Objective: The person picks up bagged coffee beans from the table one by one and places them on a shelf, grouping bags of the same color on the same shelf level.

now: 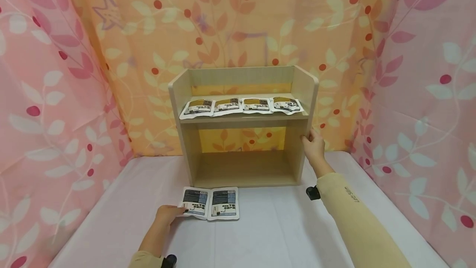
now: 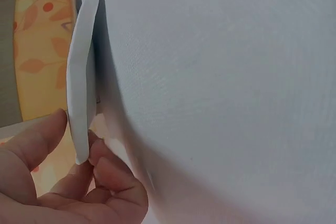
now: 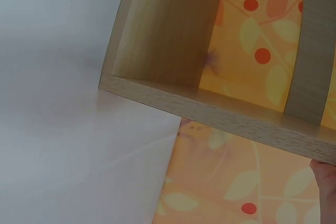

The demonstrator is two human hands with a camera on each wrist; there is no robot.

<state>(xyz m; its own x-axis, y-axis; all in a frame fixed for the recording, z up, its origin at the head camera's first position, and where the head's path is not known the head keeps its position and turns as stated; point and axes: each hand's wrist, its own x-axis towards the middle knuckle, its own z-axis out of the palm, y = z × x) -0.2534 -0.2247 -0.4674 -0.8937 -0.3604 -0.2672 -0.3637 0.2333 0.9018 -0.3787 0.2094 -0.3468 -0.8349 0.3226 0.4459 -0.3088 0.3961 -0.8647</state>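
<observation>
A small two-tier wooden shelf (image 1: 243, 168) stands on the white cloth. On its right side panel, about halfway up, my right hand (image 1: 314, 146) grips the edge. Only a sliver of that hand (image 3: 326, 184) shows in the right wrist view, against the panel's outer side. In front of the shelf two flat white-edged pouches lie side by side, a left pouch (image 1: 196, 199) and a right pouch (image 1: 224, 204). My left hand (image 1: 168, 214) pinches the left pouch's outer edge. In the left wrist view, thumb and fingers are on either side of the white pouch edge (image 2: 80, 77).
Several similar pouches (image 1: 227, 104) with yellow-brown labels lie in a row on the upper shelf board. Patterned orange cloth (image 1: 230, 20) hangs behind, with pink cloth walls at the left (image 1: 48, 94) and right (image 1: 427, 94). White cloth (image 1: 267, 235) covers the table.
</observation>
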